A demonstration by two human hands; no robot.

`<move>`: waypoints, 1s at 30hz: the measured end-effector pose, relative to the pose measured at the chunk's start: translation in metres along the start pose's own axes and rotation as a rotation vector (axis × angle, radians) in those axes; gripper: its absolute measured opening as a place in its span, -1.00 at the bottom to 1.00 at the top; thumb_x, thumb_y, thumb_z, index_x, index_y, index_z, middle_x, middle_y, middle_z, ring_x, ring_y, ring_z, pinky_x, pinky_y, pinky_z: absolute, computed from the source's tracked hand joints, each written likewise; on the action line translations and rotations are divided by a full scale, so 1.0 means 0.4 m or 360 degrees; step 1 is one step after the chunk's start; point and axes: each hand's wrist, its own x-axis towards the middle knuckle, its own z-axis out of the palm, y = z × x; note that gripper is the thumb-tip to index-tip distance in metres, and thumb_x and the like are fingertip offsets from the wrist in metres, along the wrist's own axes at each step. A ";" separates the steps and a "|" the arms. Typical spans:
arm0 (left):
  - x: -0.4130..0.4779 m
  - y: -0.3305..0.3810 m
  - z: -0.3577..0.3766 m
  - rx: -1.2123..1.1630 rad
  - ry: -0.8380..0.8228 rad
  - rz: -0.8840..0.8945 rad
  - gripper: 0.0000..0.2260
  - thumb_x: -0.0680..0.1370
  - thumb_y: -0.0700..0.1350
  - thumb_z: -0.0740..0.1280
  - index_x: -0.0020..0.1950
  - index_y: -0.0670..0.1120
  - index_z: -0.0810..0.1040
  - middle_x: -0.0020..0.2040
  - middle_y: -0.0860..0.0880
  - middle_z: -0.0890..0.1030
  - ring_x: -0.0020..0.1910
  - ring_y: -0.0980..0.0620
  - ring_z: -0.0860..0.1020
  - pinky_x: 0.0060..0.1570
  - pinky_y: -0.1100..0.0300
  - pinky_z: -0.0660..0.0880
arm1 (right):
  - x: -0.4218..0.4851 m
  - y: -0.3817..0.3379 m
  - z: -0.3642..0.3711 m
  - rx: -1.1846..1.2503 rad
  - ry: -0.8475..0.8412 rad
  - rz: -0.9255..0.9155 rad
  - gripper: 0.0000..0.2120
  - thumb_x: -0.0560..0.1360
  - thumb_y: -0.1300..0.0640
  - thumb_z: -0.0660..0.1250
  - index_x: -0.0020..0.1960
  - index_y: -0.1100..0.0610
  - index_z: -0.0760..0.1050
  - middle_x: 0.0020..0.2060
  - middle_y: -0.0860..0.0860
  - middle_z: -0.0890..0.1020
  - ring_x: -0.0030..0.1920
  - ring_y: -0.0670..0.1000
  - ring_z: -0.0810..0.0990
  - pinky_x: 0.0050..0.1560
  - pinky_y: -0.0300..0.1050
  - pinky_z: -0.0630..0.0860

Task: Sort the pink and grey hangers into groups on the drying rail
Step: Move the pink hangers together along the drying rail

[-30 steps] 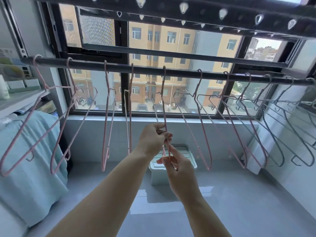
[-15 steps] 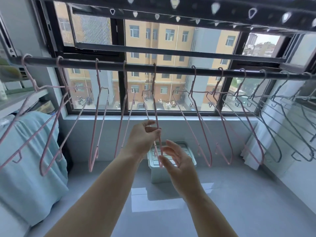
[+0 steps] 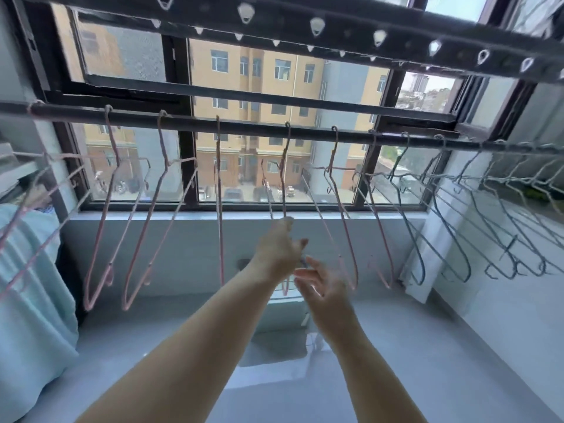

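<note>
Both hands sit higher and closer to the rail than a moment ago, and the right hand (image 3: 320,285) has let go, its fingers now spread and holding nothing. The left hand (image 3: 279,250) pinches the thin wire of one pink hanger (image 3: 283,178), which hangs by its hook from the dark rail (image 3: 244,125) near the middle. Its bottom end hides behind the hands. More pink hangers (image 3: 134,227) hang to the left, and the farthest ones are cut off at the edge. Grey hangers (image 3: 451,227) crowd together at the right end, blurry and tangled, so counting them is hard. A white box (image 3: 274,312) on the floor is mostly hidden by the arms.
</note>
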 end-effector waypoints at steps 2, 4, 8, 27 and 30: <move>0.018 -0.011 0.005 0.0117 0.0255 0.0005 -0.55 0.49 -0.19 0.33 0.37 -0.14 0.33 0.28 -0.20 0.44 0.27 -0.14 0.40 0.32 0.02 0.31 | 0.006 0.008 0.013 -0.0024 -0.0072 -0.0016 -0.60 0.48 0.19 0.33 0.29 0.19 0.37 0.02 0.04 0.60 0.11 0.01 0.57 0.23 0.06 0.45; 0.030 -0.028 0.002 0.0069 0.0387 -0.0040 -0.54 0.47 -0.19 0.35 0.35 -0.11 0.35 0.30 -0.19 0.44 0.31 -0.14 0.38 0.34 -0.01 0.29 | 0.019 0.018 0.024 -0.0104 -0.0080 -0.0046 -0.56 0.47 0.17 0.34 0.32 0.15 0.35 0.14 0.03 0.54 0.21 0.00 0.49 0.29 -0.02 0.39; 0.041 -0.054 -0.004 -0.0084 0.0270 -0.0233 -0.57 0.52 -0.17 0.28 0.37 -0.16 0.30 0.35 -0.16 0.41 0.34 -0.11 0.37 0.35 -0.05 0.30 | 0.047 0.027 0.040 -0.0214 -0.0132 -0.0056 -0.47 0.47 0.11 0.34 0.38 0.17 0.27 0.31 0.06 0.41 0.32 0.00 0.35 0.35 -0.18 0.25; 0.009 -0.044 0.043 -0.0643 0.0118 -0.0332 -0.87 0.53 -0.17 0.27 0.05 -0.03 0.52 -0.12 0.09 0.68 -0.05 0.13 0.61 -0.30 0.12 0.58 | 0.034 0.086 0.040 0.0077 -0.0290 -0.0286 -0.80 0.55 0.13 0.20 -0.14 -0.16 0.44 -0.28 -0.19 0.63 -0.19 -0.34 0.57 -0.20 -0.53 0.37; -0.006 -0.050 0.028 -0.0705 0.0117 -0.0335 -0.90 0.52 -0.16 0.28 -0.01 -0.01 0.54 -0.16 0.10 0.69 -0.18 0.17 0.65 -0.40 0.29 0.52 | 0.021 0.083 0.045 0.0154 -0.0335 -0.0308 -0.81 0.56 0.17 0.18 -0.07 -0.11 0.45 -0.36 -0.10 0.66 -0.25 -0.25 0.61 -0.21 -0.52 0.38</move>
